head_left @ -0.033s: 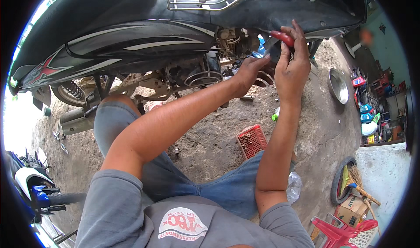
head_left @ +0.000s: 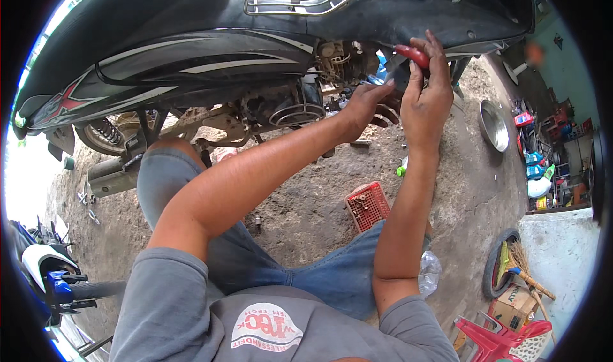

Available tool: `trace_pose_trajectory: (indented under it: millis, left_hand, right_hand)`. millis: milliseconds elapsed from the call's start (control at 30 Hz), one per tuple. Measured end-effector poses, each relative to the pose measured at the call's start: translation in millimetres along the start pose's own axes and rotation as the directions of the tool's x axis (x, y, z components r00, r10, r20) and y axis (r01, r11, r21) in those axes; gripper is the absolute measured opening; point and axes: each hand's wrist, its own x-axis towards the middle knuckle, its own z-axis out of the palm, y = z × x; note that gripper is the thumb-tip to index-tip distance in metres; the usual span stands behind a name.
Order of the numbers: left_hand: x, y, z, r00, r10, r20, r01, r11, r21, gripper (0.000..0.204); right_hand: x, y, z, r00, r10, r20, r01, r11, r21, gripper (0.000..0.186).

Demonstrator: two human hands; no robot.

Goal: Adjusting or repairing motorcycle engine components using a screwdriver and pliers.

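My right hand (head_left: 429, 97) is raised under the side of a dark motorcycle (head_left: 211, 55), its fingers and thumb closed around the red handle of a screwdriver (head_left: 412, 56). The screwdriver's thin shaft points left toward the bodywork; its tip is hard to make out. Close beside it is my left hand (head_left: 369, 112), fingers spread and slightly bent. Its thumb reaches the edge of a dark flat part (head_left: 400, 73) between the two hands; whether it grips that part cannot be seen. Exposed engine parts (head_left: 335, 62) lie just left of the hands.
A red plastic basket (head_left: 368, 209) with small parts stands on the rough ground, near my leg. Farther right lies a metal basin (head_left: 493, 126). Bottles (head_left: 535, 164) line the right wall, with a cardboard box (head_left: 513, 306) and red chair (head_left: 504, 336) nearer. Tools (head_left: 89, 205) lie left.
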Motion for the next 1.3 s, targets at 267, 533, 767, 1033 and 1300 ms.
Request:
trace_pose_trajectory:
  millis: [267, 533, 767, 1033, 1300]
  left_hand:
    - [0.2, -3.6, 0.0, 1.0, 0.005, -0.001, -0.005, 1.0, 0.01, 0.045]
    - [-1.3, -3.0, -1.2, 1.0, -0.01, 0.005, 0.01, 1.0, 0.007, 0.046]
    - [-2.7, -2.1, 0.8, 1.0, -0.018, 0.013, 0.018, 1.0, 0.008, 0.047]
    - [-0.6, -6.2, -1.3, 1.0, -0.019, 0.008, 0.019, 1.0, -0.019, 0.047]
    - [-1.7, -5.6, -4.6, 1.0, -0.009, -0.003, 0.009, 1.0, -0.004, 0.048]
  right_hand:
    - [-1.7, 4.4, 3.3, 0.998, -0.05, -0.032, 0.049, 0.998, -0.028, 0.032]
    - [-2.7, 1.4, 4.6, 0.998, -0.04, -0.055, 0.039, 0.999, -0.017, 0.035]
    - [-5.4, 1.0, 5.9, 0.99, -0.034, -0.135, 0.02, 0.995, -0.102, 0.036]
    - [-4.8, 3.2, 12.4, 0.969, 0.022, -0.247, -0.013, 0.999, 0.038, 0.035]
    - [-6.5, 2.3, 14.0, 0.968, 0.085, -0.237, -0.046, 0.985, 0.167, 0.03]
